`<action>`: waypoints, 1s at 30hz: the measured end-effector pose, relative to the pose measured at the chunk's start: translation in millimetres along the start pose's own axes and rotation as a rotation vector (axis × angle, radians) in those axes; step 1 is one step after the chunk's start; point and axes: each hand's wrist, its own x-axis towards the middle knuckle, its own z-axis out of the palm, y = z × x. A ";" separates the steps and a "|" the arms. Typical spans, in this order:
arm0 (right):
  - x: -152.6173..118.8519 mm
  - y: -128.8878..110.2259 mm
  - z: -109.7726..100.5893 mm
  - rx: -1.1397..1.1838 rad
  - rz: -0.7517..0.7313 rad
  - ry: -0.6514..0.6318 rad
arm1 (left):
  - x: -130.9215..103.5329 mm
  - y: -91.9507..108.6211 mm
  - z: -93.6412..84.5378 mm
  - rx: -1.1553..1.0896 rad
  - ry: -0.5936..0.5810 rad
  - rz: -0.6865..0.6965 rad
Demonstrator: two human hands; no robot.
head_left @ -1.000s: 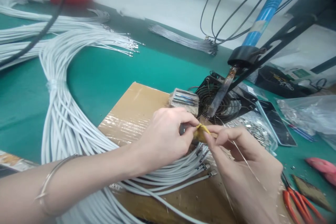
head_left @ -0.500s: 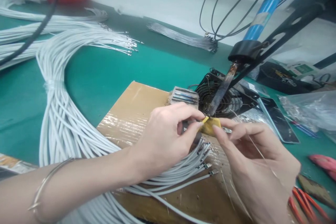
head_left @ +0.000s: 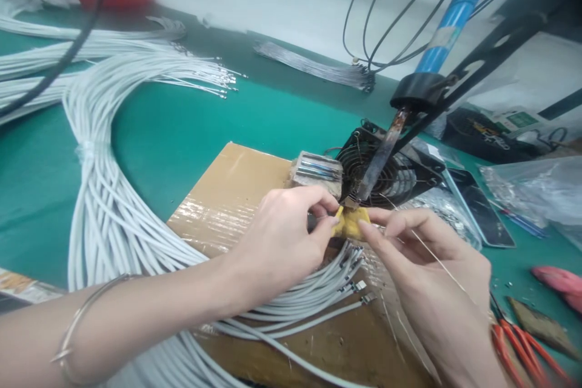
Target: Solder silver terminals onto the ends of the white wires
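My left hand [head_left: 286, 236] has thumb and forefinger closed on the near edge of a yellow, sponge-like piece [head_left: 355, 224]. On its other side, my right hand [head_left: 436, 279] pinches the same piece between thumb and fingertips. A thin wire [head_left: 439, 262], which looks like solder, runs through my right hand. Just above the yellow piece is the tip of a soldering iron [head_left: 382, 157] with a blue handle, fixed to a black stand; whether they touch I cannot tell. Below my hands lie the ends of grey-white cables [head_left: 309, 300] with small metal connectors.
A brown board [head_left: 227, 194] lies under my hands, with a metal-topped block [head_left: 317, 170] on it. Behind the tip stands a black fan [head_left: 364, 154]. To the right are orange-handled pliers [head_left: 522, 345], a brown pad [head_left: 541, 324], a phone [head_left: 482, 206] and plastic bags [head_left: 541, 188].
Both hands have shifted a little left with the yellow piece, which now shows a wider face between my fingers. The cables on the board stay in place.
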 end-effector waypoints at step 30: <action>4.3 28.5 -97.5 -0.088 0.296 0.359 | 9.7 0.0 -24.0 0.232 -0.073 -0.078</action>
